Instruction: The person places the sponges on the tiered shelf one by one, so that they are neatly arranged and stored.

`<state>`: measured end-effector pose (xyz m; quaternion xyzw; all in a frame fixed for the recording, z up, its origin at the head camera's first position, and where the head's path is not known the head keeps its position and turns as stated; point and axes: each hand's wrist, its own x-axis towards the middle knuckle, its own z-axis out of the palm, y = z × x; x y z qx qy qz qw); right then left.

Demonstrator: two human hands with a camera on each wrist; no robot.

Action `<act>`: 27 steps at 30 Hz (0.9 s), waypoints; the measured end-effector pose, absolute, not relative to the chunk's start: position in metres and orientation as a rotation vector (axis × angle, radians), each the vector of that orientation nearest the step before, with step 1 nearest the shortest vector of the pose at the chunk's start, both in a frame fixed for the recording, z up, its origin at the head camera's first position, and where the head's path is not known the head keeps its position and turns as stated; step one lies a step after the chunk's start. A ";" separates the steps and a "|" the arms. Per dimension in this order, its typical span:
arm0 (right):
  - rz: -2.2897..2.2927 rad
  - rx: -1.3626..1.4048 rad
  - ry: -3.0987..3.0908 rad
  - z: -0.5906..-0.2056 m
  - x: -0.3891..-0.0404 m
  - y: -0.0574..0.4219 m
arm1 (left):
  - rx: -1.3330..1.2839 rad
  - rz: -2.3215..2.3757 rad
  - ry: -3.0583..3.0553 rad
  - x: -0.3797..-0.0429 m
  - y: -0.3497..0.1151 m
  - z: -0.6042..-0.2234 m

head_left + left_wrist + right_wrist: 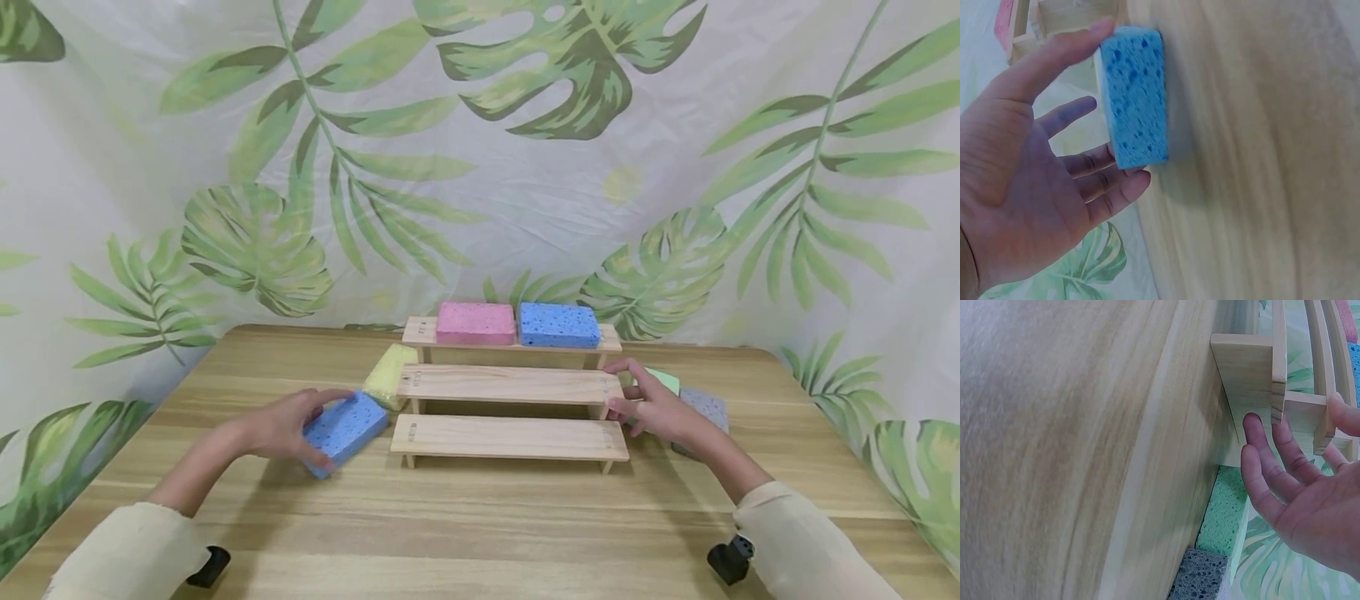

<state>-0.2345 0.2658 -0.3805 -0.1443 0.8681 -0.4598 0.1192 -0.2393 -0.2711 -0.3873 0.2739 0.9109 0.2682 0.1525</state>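
Observation:
My left hand (281,425) grips a blue sponge (347,433) left of the wooden stand, thumb on one end and fingers on the other. The left wrist view shows that sponge (1135,100) on edge, close to the tabletop. A pale wooden stand with three stepped shelves (510,435) occupies the middle of the table. My right hand (654,406) holds the right end of its middle shelf (510,383) between thumb and index finger. The other fingers (1263,481) hang loosely beside the lower shelf. A pink sponge (476,323) and another blue sponge (558,325) lie on the top shelf.
A yellow sponge (392,375) leans by the stand's left side. On the right, partly behind my right hand, are a green sponge (662,380) and a grey sponge (705,408). A leaf-patterned cloth (525,208) hangs behind the wooden table (480,533).

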 end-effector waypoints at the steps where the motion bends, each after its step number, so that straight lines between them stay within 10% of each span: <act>1: -1.346 -0.427 2.534 -0.381 -0.235 0.266 | 0.796 0.780 2.611 -0.239 -0.273 -0.387; 27: -1.342 -0.410 2.543 -0.383 -0.237 0.268 | 0.943 0.799 2.692 -0.244 -0.307 -0.349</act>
